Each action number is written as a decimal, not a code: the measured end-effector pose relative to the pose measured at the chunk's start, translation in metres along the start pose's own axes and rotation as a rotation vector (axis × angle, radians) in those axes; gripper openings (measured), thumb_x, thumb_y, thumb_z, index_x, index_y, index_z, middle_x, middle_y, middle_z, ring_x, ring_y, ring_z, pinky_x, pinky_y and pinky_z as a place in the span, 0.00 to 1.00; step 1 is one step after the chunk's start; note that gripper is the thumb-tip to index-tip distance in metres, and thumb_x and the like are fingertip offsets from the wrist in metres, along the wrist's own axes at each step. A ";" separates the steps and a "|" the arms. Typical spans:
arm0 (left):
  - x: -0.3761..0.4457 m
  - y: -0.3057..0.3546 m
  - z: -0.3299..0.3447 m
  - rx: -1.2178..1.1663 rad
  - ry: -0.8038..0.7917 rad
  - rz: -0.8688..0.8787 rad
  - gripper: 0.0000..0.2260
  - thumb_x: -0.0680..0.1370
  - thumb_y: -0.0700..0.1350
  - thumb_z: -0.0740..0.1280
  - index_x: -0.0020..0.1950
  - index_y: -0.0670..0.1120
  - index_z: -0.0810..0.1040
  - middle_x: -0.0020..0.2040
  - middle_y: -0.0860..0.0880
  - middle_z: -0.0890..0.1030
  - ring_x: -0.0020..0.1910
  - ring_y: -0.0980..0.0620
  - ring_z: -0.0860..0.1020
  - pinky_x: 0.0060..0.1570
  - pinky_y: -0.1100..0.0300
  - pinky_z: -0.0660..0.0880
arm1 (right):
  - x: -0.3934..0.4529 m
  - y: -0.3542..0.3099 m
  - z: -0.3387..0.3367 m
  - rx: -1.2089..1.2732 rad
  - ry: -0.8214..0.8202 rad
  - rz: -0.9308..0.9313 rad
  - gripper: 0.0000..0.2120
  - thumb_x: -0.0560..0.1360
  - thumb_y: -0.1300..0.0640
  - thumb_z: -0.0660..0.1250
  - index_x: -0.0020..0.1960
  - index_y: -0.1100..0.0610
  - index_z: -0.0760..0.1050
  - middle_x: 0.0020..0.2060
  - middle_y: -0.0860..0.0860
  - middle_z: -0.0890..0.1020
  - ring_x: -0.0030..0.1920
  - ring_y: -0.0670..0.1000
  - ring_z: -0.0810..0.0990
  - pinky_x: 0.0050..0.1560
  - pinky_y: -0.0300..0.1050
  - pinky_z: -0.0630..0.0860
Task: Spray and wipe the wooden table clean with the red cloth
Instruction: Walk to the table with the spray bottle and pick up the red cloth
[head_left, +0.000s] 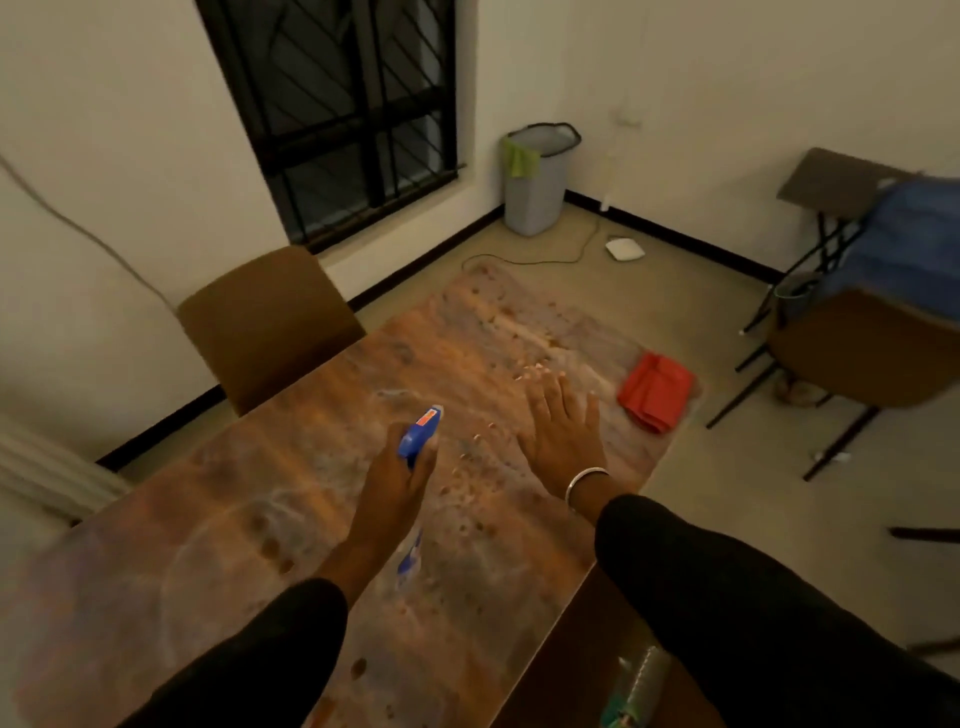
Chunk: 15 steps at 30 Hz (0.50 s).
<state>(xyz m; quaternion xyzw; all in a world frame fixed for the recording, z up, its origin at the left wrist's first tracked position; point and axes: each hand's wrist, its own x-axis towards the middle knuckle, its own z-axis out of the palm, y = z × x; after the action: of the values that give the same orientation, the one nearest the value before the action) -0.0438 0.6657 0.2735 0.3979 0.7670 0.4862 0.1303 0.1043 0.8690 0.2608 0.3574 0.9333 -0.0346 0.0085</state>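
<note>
Wooden tabletop, long, reddish-brown, surface mottled with pale smears and scattered small crumbs, running from the near left corner away toward the far right. Brown upholstered chair pushed against its far left edge, below a dark barred window. Second chair with a blue item draped over it, well apart on the right, beside a folding stand. Grey bin in the far room corner with a green rag over its rim; a cable and a small white device lie on the floor near it. Red cloth, folded, lying flat near the tabletop's right edge toward the far end, just beyond the right hand and not touched by it. Left hand, black sleeve, fingers wrapped around the neck of a blue spray bottle, nozzle pointing away over the tabletop; the bottle's body below the hand is blurred and hard to make out. Right hand, black sleeve, silver bangle at the wrist, fingers spread flat and holding nothing, palm down over the middle of the tabletop; whether it touches the wood is unclear.
</note>
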 end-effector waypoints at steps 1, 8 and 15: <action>0.012 0.004 0.022 0.000 -0.044 -0.006 0.05 0.81 0.54 0.63 0.54 0.64 0.70 0.31 0.51 0.73 0.26 0.59 0.71 0.26 0.68 0.67 | 0.009 0.025 0.007 0.012 -0.014 0.026 0.35 0.85 0.40 0.52 0.87 0.52 0.44 0.86 0.56 0.44 0.86 0.60 0.44 0.81 0.70 0.47; 0.086 0.007 0.127 -0.019 -0.137 -0.045 0.11 0.75 0.43 0.72 0.49 0.53 0.73 0.32 0.52 0.74 0.26 0.58 0.72 0.27 0.68 0.69 | 0.088 0.176 0.056 0.108 -0.200 0.256 0.35 0.86 0.44 0.57 0.87 0.51 0.44 0.85 0.58 0.41 0.85 0.65 0.43 0.82 0.65 0.54; 0.113 -0.007 0.183 -0.102 -0.117 -0.068 0.14 0.77 0.45 0.72 0.54 0.58 0.69 0.37 0.51 0.77 0.30 0.55 0.76 0.29 0.64 0.76 | 0.144 0.241 0.113 0.264 -0.400 0.499 0.36 0.86 0.43 0.60 0.86 0.45 0.44 0.84 0.61 0.39 0.82 0.73 0.44 0.81 0.70 0.50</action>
<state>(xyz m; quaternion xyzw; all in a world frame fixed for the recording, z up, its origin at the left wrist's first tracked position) -0.0132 0.8653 0.1986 0.3923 0.7453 0.4959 0.2115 0.1573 1.1360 0.1277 0.5588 0.7844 -0.2213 0.1531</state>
